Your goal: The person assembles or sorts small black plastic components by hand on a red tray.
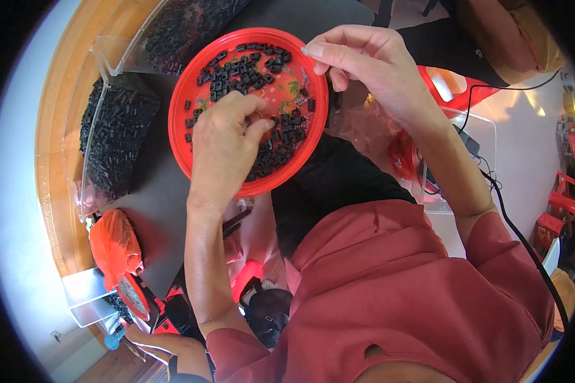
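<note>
A round red tray point(180, 153) with a raised rim and a patterned bottom holds many small black plastic pieces point(231, 75), scattered and clustered. My left hand point(222, 147) reaches down into it from the near left. Its fingers are curled, thumb and forefinger close together over the pieces; what lies between them is hidden. Above the tray's far right rim, my right hand point(380, 67) pinches a tiny silvery metal piece point(305, 50) between thumb and forefinger. Its other fingers are bent.
Clear bins point(118, 137) heaped with black pieces stand left of the tray on a dark tabletop point(163, 217). Nearer sits a red plastic bag point(115, 246). Another person's arm point(172, 345) shows at lower left. A black cable point(517, 223) hangs at right.
</note>
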A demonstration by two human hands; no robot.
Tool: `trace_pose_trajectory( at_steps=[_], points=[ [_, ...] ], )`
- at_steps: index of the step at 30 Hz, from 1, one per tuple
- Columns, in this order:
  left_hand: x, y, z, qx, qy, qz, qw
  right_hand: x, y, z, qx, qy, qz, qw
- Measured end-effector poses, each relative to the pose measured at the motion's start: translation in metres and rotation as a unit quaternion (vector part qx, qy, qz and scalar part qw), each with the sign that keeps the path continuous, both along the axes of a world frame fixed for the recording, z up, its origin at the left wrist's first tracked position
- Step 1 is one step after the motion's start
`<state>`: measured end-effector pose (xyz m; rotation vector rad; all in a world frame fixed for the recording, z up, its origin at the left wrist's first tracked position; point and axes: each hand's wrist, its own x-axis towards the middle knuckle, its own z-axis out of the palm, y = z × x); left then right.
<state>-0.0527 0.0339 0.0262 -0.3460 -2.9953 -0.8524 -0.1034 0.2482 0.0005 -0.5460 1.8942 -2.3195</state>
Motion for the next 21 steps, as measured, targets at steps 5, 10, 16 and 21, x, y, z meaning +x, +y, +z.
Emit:
trace_pose_trajectory(
  at_steps=[5, 10, 16, 21],
  points=[
    [0.001, 0.006, -0.001, -0.033, 0.004, -0.036, 0.999, 0.003, -0.002, -0.001, 0.03, 0.016, 0.026, 0.999],
    [0.01, 0.007, -0.006, -0.043, 0.052, -0.046, 0.997, 0.009, -0.007, -0.002, 0.046, 0.026, 0.034, 0.998],
    [0.034, 0.015, 0.003, 0.191, 0.012, 0.119, 0.974, 0.024, -0.011, 0.007, 0.052, -0.013, 0.078, 0.995],
    [0.058, 0.015, -0.006, 0.302, 0.073, 0.129, 0.942, 0.036, -0.02, 0.016, 0.062, 0.013, 0.111, 0.992]
  ],
)
